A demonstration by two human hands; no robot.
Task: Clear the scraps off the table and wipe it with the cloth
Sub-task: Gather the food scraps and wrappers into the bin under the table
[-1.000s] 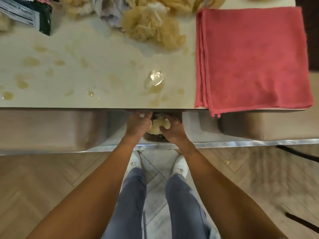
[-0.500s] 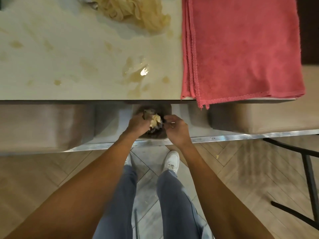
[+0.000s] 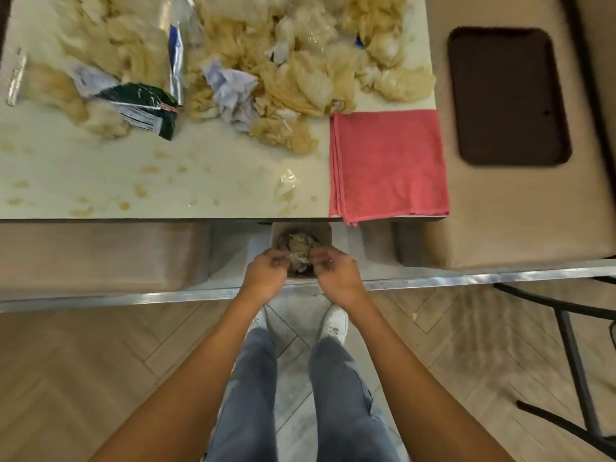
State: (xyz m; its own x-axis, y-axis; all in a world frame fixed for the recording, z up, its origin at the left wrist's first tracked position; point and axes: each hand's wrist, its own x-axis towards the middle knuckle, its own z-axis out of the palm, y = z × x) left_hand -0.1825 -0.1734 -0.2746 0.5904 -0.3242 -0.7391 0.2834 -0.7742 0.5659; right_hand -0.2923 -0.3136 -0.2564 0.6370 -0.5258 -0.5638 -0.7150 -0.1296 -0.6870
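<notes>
- left hand (image 3: pixel 266 276), right hand (image 3: pixel 336 275): fingers loosely curled, gripping nothing, side by side just over the bin (image 3: pixel 325 235)
- bin: below the table (image 3: pixel 100 168) near edge, part full
- scraps (image 3: pixel 293 78): heaped along the table's far edge
- cloth (image 3: pixel 388 165): folded flat, near right corner, hem overhanging
- spills (image 3: pixel 286 188): along the near edge

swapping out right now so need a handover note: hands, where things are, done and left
Hands: left hand and right hand both over the bin below the table edge, fingers curled; unclear whether they hold anything.
The scraps: big pile with wrappers across the far table; some in the bin.
The cloth: folded at the near right corner, untouched.
Done: some scraps binned.
To do: bin the pile, wipe the spills.
</notes>
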